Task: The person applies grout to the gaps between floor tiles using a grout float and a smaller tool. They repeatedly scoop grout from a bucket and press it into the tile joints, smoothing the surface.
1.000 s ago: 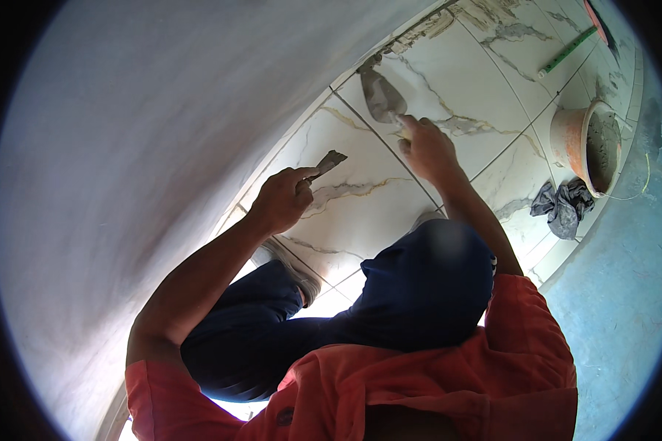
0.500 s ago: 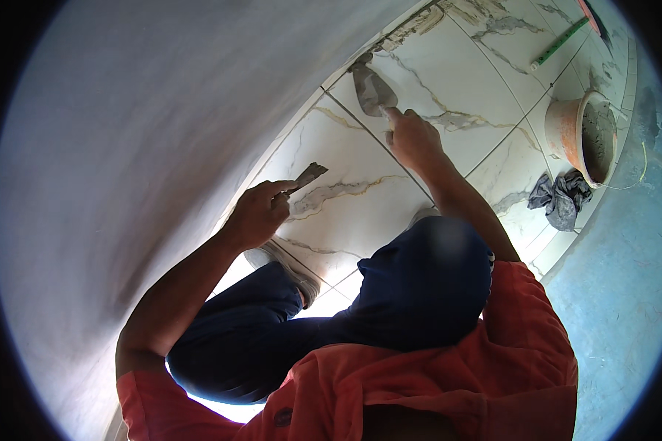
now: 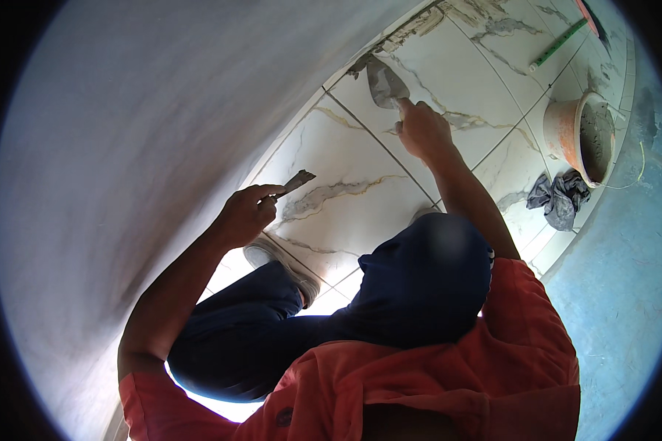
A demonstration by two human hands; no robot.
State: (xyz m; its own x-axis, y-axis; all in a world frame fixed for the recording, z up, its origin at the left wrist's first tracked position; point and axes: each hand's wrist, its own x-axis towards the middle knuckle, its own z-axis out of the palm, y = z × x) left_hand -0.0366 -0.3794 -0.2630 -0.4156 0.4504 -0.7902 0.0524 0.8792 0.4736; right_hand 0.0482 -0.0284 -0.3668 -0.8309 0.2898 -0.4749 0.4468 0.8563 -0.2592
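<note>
My right hand (image 3: 425, 131) is closed round the handle of a trowel (image 3: 385, 83), whose grey, mortar-smeared blade points at the foot of the wall. A dab of dark wet mortar (image 3: 360, 65) sits by the blade at the tile edge. My left hand (image 3: 248, 213) grips a small putty knife (image 3: 296, 182), its flat blade held over the tiles, nearer to me. Beneath both tools lie white marble-patterned floor tiles (image 3: 346, 165) with grey and gold veins. Fingers hide most of both handles.
A smooth grey wall (image 3: 147, 125) rises along the left. To the right, a bucket of grey mortar (image 3: 563, 131) lies tipped toward me, beside a crumpled dark plastic bag (image 3: 559, 202). A green stick (image 3: 559, 45) rests on the far tiles. Bluish floor (image 3: 610, 309) borders the tiles.
My right hand and the trowel have shifted slightly right, uncovering the dark mortar by the wall. My left hand with the putty knife has drawn a little left and toward me.
</note>
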